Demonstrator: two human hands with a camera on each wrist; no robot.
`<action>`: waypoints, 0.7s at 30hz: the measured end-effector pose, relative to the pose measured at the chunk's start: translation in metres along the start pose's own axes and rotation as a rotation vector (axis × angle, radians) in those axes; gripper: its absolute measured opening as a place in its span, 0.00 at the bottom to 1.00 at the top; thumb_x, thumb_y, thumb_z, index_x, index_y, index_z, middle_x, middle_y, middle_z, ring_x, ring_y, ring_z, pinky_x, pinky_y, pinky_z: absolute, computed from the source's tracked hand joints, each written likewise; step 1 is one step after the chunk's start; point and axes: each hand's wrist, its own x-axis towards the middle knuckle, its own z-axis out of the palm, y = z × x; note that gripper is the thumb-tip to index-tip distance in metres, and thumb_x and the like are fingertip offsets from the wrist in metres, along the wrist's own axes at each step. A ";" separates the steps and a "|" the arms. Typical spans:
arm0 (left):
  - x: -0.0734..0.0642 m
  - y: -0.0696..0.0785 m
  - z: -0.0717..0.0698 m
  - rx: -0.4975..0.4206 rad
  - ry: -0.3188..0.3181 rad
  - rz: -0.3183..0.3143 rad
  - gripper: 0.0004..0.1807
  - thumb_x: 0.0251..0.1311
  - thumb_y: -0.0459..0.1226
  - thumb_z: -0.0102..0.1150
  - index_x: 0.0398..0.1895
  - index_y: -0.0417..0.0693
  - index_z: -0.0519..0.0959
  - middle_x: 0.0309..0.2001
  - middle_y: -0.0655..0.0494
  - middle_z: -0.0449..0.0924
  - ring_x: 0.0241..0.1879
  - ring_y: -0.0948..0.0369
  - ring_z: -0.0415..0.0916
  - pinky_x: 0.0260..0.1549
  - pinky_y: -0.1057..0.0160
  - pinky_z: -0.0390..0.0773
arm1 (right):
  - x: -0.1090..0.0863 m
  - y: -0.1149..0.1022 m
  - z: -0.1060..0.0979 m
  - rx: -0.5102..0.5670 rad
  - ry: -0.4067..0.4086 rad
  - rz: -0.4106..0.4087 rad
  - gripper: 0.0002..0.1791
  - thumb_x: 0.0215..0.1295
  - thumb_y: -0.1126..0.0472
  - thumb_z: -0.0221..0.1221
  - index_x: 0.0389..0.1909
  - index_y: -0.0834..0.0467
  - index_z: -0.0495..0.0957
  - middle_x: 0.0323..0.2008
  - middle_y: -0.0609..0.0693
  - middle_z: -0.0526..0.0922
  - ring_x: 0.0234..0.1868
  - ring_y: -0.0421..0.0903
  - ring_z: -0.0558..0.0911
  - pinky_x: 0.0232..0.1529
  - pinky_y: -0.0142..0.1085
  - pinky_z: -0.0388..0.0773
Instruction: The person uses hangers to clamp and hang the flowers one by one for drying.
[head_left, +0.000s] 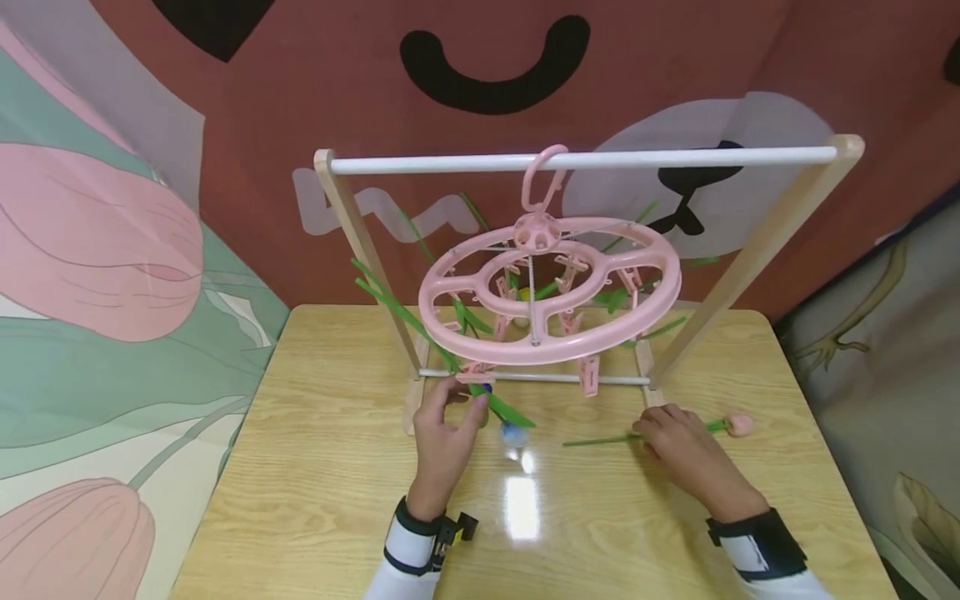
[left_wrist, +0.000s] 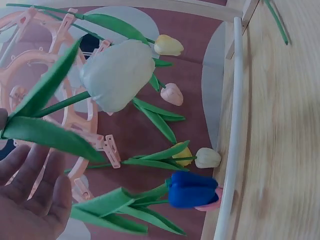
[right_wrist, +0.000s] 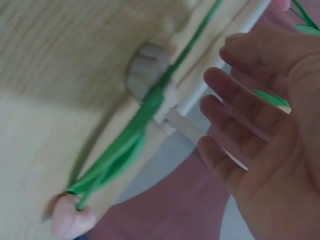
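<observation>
My left hand (head_left: pixel 444 437) is at the front left of a pink hanger with clips (head_left: pixel 517 354), beside a clip (head_left: pixel 476 373). Its thumb and fingers stand apart around a pale blue-white tulip (left_wrist: pixel 119 75). The thumb tip seems to touch near the leaf base, and the stem's far end is outside the left wrist view. On the right, my right hand (head_left: pixel 686 454) hovers over a pink tulip (head_left: pixel 738 425) lying on the table, its fingers loosely bent. In the right wrist view, those fingers appear apart from the green stem (right_wrist: pixel 187 47).
The hanger hangs by its hook from the white bar (head_left: pixel 420 163) of a wooden rack. Several tulips hang upside down from it, including a dark blue one (left_wrist: pixel 192 190) and a yellow one (left_wrist: pixel 169 45). A lower bar (head_left: pixel 540 378) crosses the rack near the table (head_left: pixel 315 500).
</observation>
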 end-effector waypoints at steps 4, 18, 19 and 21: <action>-0.005 -0.010 0.000 -0.021 -0.038 0.029 0.14 0.51 0.20 0.63 0.43 0.30 0.77 0.36 0.36 0.82 0.34 0.50 0.79 0.28 0.49 0.86 | -0.001 0.005 0.008 -0.011 -0.037 0.023 0.12 0.51 0.68 0.69 0.38 0.59 0.84 0.37 0.56 0.84 0.40 0.55 0.78 0.35 0.50 0.80; -0.058 -0.050 0.005 0.233 -0.362 -0.153 0.07 0.67 0.36 0.55 0.38 0.44 0.82 0.36 0.54 0.85 0.36 0.63 0.81 0.33 0.61 0.87 | 0.003 0.002 0.010 -0.017 0.028 -0.059 0.16 0.48 0.77 0.66 0.37 0.58 0.81 0.31 0.52 0.77 0.30 0.46 0.75 0.26 0.40 0.79; -0.059 -0.048 0.006 0.271 -0.414 -0.157 0.08 0.67 0.37 0.55 0.39 0.44 0.83 0.38 0.54 0.85 0.38 0.62 0.81 0.36 0.60 0.87 | 0.004 0.000 0.008 -0.007 0.041 -0.075 0.17 0.48 0.78 0.66 0.37 0.58 0.80 0.31 0.51 0.76 0.29 0.45 0.74 0.24 0.38 0.79; -0.062 -0.044 0.010 0.338 -0.510 -0.137 0.09 0.66 0.37 0.56 0.43 0.43 0.83 0.42 0.52 0.85 0.43 0.59 0.81 0.43 0.57 0.86 | 0.005 -0.006 0.005 0.005 0.064 -0.107 0.18 0.49 0.79 0.65 0.39 0.58 0.79 0.31 0.50 0.73 0.28 0.42 0.71 0.21 0.34 0.76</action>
